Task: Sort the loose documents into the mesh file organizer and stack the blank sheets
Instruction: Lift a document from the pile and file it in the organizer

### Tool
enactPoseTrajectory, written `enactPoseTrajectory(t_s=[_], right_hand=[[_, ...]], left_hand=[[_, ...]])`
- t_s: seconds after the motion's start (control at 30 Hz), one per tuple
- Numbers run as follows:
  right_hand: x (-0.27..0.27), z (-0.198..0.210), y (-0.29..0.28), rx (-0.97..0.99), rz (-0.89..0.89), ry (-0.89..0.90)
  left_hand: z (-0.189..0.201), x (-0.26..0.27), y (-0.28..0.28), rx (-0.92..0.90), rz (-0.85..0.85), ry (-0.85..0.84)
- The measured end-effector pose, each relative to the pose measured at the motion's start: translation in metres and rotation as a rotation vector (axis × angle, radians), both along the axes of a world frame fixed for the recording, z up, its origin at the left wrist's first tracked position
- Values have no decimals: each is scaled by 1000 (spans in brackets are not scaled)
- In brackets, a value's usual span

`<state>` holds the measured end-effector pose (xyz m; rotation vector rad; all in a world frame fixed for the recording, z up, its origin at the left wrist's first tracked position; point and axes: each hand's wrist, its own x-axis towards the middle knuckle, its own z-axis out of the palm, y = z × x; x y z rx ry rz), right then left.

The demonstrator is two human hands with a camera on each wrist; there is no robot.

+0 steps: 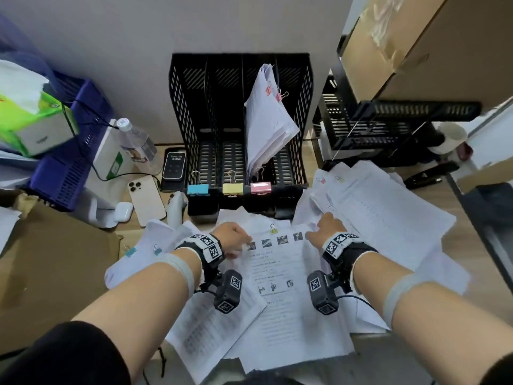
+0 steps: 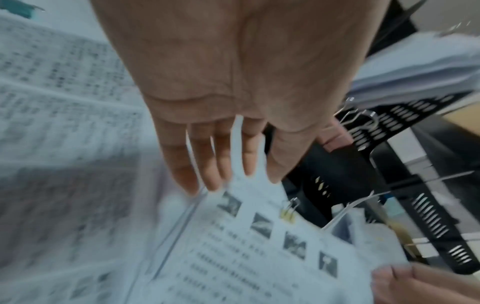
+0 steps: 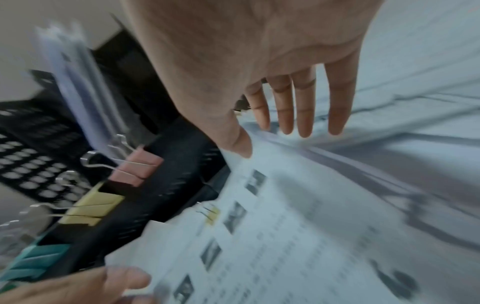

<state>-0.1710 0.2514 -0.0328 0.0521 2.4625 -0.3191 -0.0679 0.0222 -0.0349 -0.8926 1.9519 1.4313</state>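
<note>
We take the mesh file organizer [image 1: 240, 120] as our landmark: it stands upright against the wall, four slots side by side. Its third slot from the left holds a leaning sheaf of clipped papers [image 1: 266, 118], and three big binder clips on its front lip, blue [image 1: 197, 189], yellow [image 1: 232, 188] and pink [image 1: 261, 187], seem to label the slots by colour.

In front of the organizer and spilling to its right lies the heap of loose documents [image 1: 383, 218], overlapping at odd angles, so nothing there is sorted yet. On top of the heap, directly in front of the organizer, sits a printed document with a row of small photos [image 1: 277, 262], bound by a small yellow clip [image 1: 274, 228] at its top edge; we judge it belongs in the yellow-marked slot.

Our left hand [image 1: 231, 237] and right hand [image 1: 329, 227] flank that document's top corners, probably to lift it square without bending it. Both wrist views show the fingers straight and spread, tips at the paper, holding nothing.
</note>
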Motion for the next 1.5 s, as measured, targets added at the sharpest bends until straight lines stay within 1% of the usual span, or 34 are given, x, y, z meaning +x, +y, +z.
enactPoseTrajectory(t_s=[0.03,0.1,0.17,0.2,0.23,0.27,0.33,0.4,0.57,0.67,0.83,1.0,1.07,1.17,1.23,1.3,1.33,1.43,1.5], right_hand=[[7,-10,9,56,-12,-61],[22,-27,21,58,-14,-157],[32,-40,30,-30,8,-199],[35,-44,34,-67,17,-214],[37,-49,39,-89,12,-217],[39,-50,42,-117,-7,-200],[41,-49,47,-204,-58,-142],[41,-38,49,-280,-68,-54],[30,-9,56,-377,-101,149],[22,13,57,-425,-144,216],[2,49,54,-532,-149,249],[-15,66,35,-626,-172,268],[-14,69,23,-689,-190,264],[-11,76,3,-757,-193,264],[-11,79,-10,-753,-143,265],[-11,83,-22,-708,-84,252],[-11,84,-29,-666,-41,253],[-4,93,-50,-443,86,298],[1,104,-68,-396,132,332]], left_hand=[[-11,5,0,-70,-4,-27],[-24,15,1,-113,23,-86],[-41,21,-1,-67,57,-107],[-60,22,-5,-51,63,-94],[-69,23,-6,-43,66,-81],[-67,24,-4,-37,62,-71],[-48,26,2,-13,69,-53],[-35,25,6,39,78,-61],[-27,23,4,89,63,-46],[-21,19,5,143,55,-25],[7,6,7,221,53,65],[42,-3,7,384,42,170],[53,-1,6,387,39,227],[64,6,-2,326,84,288],[72,12,-11,275,129,300],[78,17,-23,221,165,313],[83,21,-30,191,179,325],[98,32,-50,79,230,386],[109,38,-62,-9,310,469]])
